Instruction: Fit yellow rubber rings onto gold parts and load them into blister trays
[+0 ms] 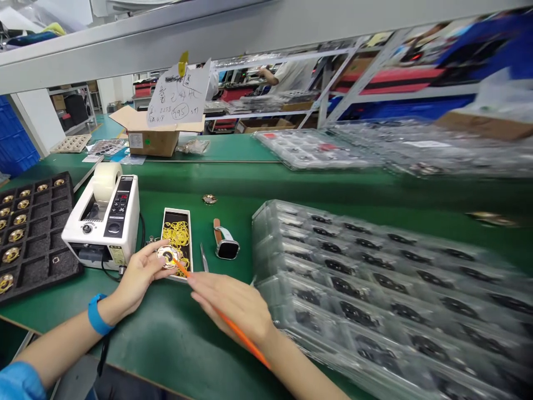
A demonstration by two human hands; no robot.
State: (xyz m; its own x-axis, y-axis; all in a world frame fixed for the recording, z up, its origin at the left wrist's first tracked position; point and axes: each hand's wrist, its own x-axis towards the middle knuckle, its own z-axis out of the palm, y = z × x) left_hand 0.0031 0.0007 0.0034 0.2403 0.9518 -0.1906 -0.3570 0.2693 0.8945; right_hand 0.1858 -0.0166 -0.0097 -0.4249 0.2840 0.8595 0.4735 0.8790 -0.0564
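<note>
My left hand (139, 275), with a blue band at the wrist, pinches a small round gold-rimmed part (167, 256) by its edge. In my right hand (235, 303) is a thin orange stick-like tool (244, 336), its tip at the right side of the round part. Whether the tip touches the part I cannot tell. Just behind both hands lies a white box (190, 228) containing yellow rings (176, 233). Metal tweezers (204, 258) rest to the right of that box, and beyond them is a wristwatch (227, 249) with a square dark screen.
A white tape dispenser (131, 208) stands left of the box, beside a black foam tray (39, 214) with gold round parts. Stacked clear plastic trays (266, 239) fill the right side. Behind are a cardboard box (154, 144) and a low shelf beam (250, 33).
</note>
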